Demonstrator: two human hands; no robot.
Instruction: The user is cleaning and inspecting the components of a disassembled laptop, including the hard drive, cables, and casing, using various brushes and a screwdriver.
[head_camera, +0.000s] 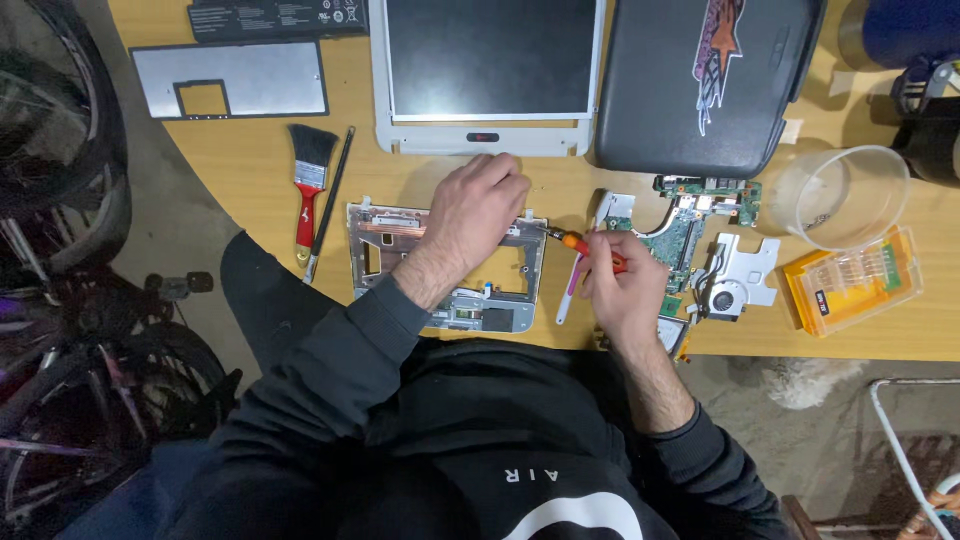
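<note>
Head view looks straight down on a wooden desk (250, 150) strewn with laptop parts. At far left lies a grey metal cover plate (232, 78) with a rectangular cut-out, and nearer, a red-handled paintbrush (308, 186) beside a thin dark rod (328, 204). Right of these sits a silver laptop frame (385, 245), close to the near edge of the desk. The left hand (478, 210) lies palm-down on the far right part of that frame, fingers curled and pressing it flat. Beyond it rests a pale screen panel (488, 70), and to its right a dark laptop lid (690, 85) with a sticker. The right hand (618, 283) is closed around an orange-handled screwdriver (583, 246), whose tip meets the frame's right edge. A white and pink pen (568, 295) lies just beside this hand. Further right are a green circuit board (685, 232), a metal fan bracket (735, 275), a clear plastic cup (845, 195) and an orange bit case (852, 278).
</note>
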